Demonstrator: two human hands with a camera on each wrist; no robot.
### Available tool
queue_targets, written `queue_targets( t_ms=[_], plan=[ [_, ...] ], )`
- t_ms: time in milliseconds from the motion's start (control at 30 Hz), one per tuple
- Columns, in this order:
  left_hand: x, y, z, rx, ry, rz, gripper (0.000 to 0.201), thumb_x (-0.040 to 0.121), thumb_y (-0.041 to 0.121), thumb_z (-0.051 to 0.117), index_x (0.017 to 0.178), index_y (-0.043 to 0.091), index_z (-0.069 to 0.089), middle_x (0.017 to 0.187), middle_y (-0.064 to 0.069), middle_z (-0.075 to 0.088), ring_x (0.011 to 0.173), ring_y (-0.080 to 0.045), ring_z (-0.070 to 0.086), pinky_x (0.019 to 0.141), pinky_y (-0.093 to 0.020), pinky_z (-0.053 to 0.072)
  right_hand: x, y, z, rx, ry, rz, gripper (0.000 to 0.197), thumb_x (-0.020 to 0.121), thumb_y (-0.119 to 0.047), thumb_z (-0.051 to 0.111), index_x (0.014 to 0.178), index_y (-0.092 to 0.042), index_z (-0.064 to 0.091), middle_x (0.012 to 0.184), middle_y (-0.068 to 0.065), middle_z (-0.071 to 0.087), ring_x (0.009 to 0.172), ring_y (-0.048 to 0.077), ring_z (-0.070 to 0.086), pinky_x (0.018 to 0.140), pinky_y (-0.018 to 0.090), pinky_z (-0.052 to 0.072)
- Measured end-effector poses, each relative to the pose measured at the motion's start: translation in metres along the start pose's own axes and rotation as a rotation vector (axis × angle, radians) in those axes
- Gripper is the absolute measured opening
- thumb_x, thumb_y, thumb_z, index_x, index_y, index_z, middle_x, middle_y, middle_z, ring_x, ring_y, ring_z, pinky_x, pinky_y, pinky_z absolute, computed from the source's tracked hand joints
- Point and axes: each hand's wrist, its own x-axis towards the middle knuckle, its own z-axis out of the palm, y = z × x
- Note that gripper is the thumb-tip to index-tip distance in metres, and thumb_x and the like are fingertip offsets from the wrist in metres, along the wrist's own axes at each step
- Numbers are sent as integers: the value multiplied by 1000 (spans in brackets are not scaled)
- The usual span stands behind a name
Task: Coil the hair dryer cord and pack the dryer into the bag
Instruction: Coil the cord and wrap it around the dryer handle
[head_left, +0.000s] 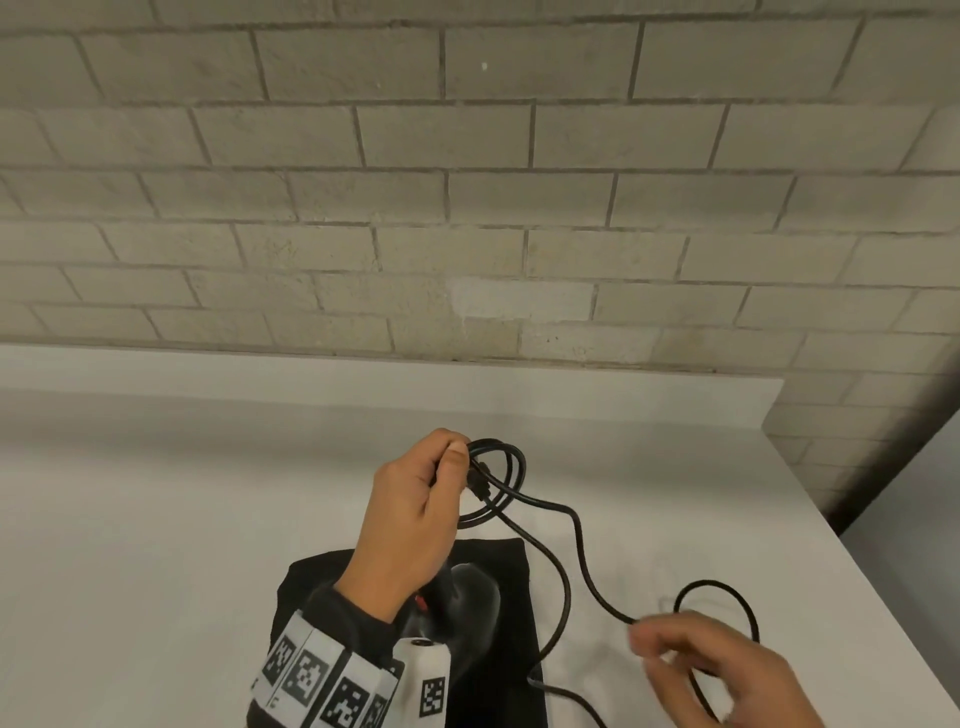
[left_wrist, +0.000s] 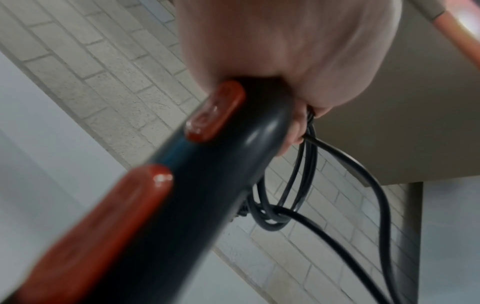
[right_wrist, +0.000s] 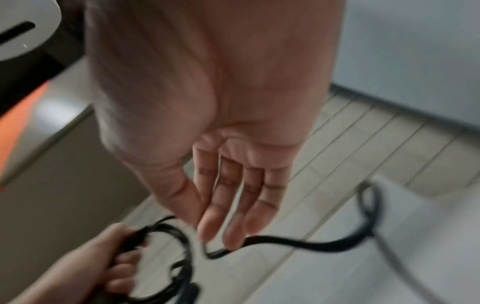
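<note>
Black cord (head_left: 566, 551) coils in left hand (head_left: 410, 514) grip, slack touching right fingers (right_wrist: 233, 226)

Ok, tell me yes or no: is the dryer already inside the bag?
No: in the head view the dryer is outside the black bag, its handle in the left hand with the coiled cord.
</note>
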Motion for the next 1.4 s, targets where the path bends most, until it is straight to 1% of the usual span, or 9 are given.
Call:
queue_targets(
  t_ms=[133, 300, 500, 667, 767, 933, 1133, 1267, 1400],
  plan=[
    [-2, 4, 4, 27, -12, 12, 28, 97, 37, 41, 83, 20, 60, 55, 15, 45, 46, -5, 37, 47, -22, 32, 24, -38, 41, 105, -11, -131, 30, 81, -26, 64, 100, -49, 67, 99, -25, 67, 82, 0, 65, 73, 7, 48],
    [-4, 9, 6, 48, -28, 33, 30, 96, 39, 41, 86, 20, 62, 56, 8, 46, 48, -4, 39, 46, -22, 35, 46, -52, 89, -284, -107, -30, 64, 98, -49, 35, 152, -29, 5, 156, -14, 18, 136, 2, 32, 104, 18, 35],
    [-4, 7, 3, 23, -9, 20, 29, 96, 40, 41, 86, 23, 62, 54, 11, 44, 47, -5, 38, 47, -23, 34, 41, -45, 76, -164, -113, 56, 22, 96, -53, 35, 94, -41, 53, 93, -19, 60, 91, 0, 58, 82, 16, 48],
    [-2, 1, -2, -14, 13, -10, 30, 96, 38, 41, 86, 18, 62, 54, 15, 41, 45, -6, 36, 47, -17, 30, 16, -30, 33, -156, -5, 149, 55, 68, -79, 30, 59, -26, 43, 54, -12, 49, 56, 4, 48, 51, 14, 35],
    [-3, 2, -4, -49, -3, 2, 34, 93, 44, 41, 88, 19, 63, 54, 15, 42, 45, -5, 36, 47, -15, 30, 9, -16, 8, -152, -153, 171, 44, 70, -67, 61, 50, -28, 49, 48, -15, 52, 52, 2, 54, 50, 8, 37],
    [-7, 9, -1, -39, -53, 41, 31, 91, 44, 43, 91, 22, 65, 57, 17, 48, 48, -4, 42, 50, -13, 34, 11, -7, 3, -160, -100, 108, 27, 60, -57, 73, 82, -48, 61, 79, -26, 62, 48, -3, 51, 50, 1, 36],
    [-13, 19, 4, 26, -99, 119, 23, 92, 36, 46, 86, 21, 62, 60, 19, 52, 51, -2, 47, 52, -10, 36, 24, -22, 39, 103, -151, 68, 56, 67, -62, 67, 112, -63, 34, 118, -37, 52, 113, -20, 44, 78, 7, 44],
    [-15, 22, 2, 70, -85, 138, 20, 92, 36, 46, 85, 24, 60, 63, 21, 53, 55, -2, 51, 55, -7, 36, 32, -29, 40, 168, -156, -104, 27, 89, -25, 64, 99, -47, 52, 97, -15, 61, 95, 7, 63, 75, 17, 48],
    [-16, 22, 1, 96, -80, 163, 21, 94, 36, 48, 87, 23, 63, 67, 11, 56, 58, -4, 53, 56, -8, 38, 42, -43, 20, 198, 83, -369, 10, 89, -32, 59, 93, -36, 67, 82, -9, 57, 67, 14, 60, 61, 21, 48]
  ],
)
